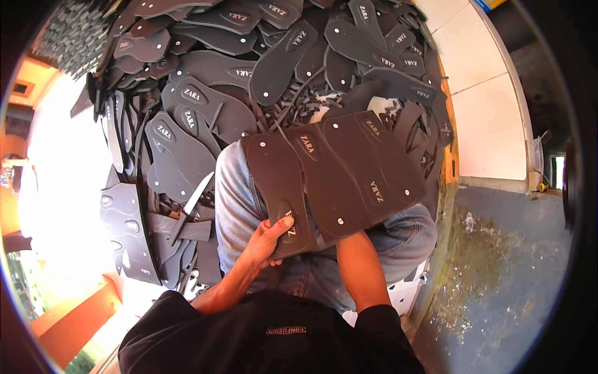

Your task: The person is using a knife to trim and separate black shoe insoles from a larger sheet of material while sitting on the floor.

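Observation:
A dark foam sheet of flip-flop soles [349, 168] lies tilted across my lap, with sole outlines pressed into it and small white dots. A dark slit sets its leftmost sole [274, 171] apart along most of its length. My left hand [266, 242] is closed on the near end of that sole, thumb on top and fingers beneath. From below, my right forearm [362, 265] reaches under the sheet, which hides the right hand and its fingers. A knife [194, 202] with a pale blade and dark handle rests on the pile to the left of my knee.
Loose cut soles [283, 62] are heaped ahead of me, with narrow foam offcuts [286, 112] among them. Another uncut sole sheet [128, 234] leans at the left. A white tiled ledge [486, 118] runs along the right, above a stained grey floor [492, 268].

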`<state>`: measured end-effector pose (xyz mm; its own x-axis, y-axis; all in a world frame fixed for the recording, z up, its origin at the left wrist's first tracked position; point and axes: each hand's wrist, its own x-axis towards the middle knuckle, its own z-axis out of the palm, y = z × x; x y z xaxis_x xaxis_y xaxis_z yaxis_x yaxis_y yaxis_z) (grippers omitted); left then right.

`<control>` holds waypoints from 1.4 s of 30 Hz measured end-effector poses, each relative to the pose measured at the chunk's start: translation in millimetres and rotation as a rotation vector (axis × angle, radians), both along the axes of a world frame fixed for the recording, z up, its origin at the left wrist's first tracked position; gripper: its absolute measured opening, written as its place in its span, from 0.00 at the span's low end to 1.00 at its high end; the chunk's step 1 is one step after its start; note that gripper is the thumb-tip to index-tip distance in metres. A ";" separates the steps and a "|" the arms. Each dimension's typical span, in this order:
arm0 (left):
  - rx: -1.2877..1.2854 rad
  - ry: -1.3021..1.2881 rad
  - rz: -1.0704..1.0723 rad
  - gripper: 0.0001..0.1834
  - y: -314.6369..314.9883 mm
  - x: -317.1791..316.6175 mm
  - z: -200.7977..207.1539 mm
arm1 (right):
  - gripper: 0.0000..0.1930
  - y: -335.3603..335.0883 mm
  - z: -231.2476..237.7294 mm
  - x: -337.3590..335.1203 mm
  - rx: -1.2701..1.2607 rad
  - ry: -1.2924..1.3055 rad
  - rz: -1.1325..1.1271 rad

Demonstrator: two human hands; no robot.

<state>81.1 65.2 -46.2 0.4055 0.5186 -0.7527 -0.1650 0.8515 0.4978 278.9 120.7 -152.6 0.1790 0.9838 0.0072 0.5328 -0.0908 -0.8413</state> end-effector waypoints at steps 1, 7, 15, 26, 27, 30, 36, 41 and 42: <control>0.004 -0.022 0.007 0.21 0.3 -2.9 -0.8 | 0.10 -2.0 1.2 0.2 -0.002 -0.006 -0.002; -0.017 -0.186 -0.031 0.22 -5.2 8.4 -22.6 | 0.10 -14.9 10.6 19.5 -0.053 -0.030 -0.017; -0.035 -0.159 -0.130 0.22 -25.1 -4.4 -40.2 | 0.10 -11.9 8.2 14.1 -0.122 0.020 -0.002; 0.237 -0.046 -0.263 0.16 -30.2 -79.7 3.0 | 0.15 -40.7 72.2 -83.9 -0.218 1.082 -0.254; 0.257 -0.036 -0.332 0.16 -27.0 -80.6 10.6 | 0.14 -51.5 84.2 -82.6 -0.210 1.193 -0.233; 0.287 -0.043 -0.555 0.20 -19.7 -79.6 16.5 | 0.11 -67.0 114.9 -71.5 -0.258 0.953 -0.270; 0.191 0.028 -0.097 0.26 38.6 -23.0 28.3 | 0.11 -125.7 127.5 -56.3 -0.336 0.709 -0.097; 0.177 0.063 -0.088 0.19 28.0 -13.6 25.6 | 0.21 -168.4 120.9 -24.5 -0.300 0.118 -0.190; 0.152 0.064 -0.123 0.19 29.3 -13.7 24.6 | 0.24 -173.8 118.9 -23.0 -0.312 -0.004 -0.191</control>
<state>67.4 94.4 -21.6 0.4267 0.5781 -0.6956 -0.0288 0.7774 0.6284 255.8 -53.1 -33.7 0.3605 0.8874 -0.2872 0.4846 -0.4413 -0.7553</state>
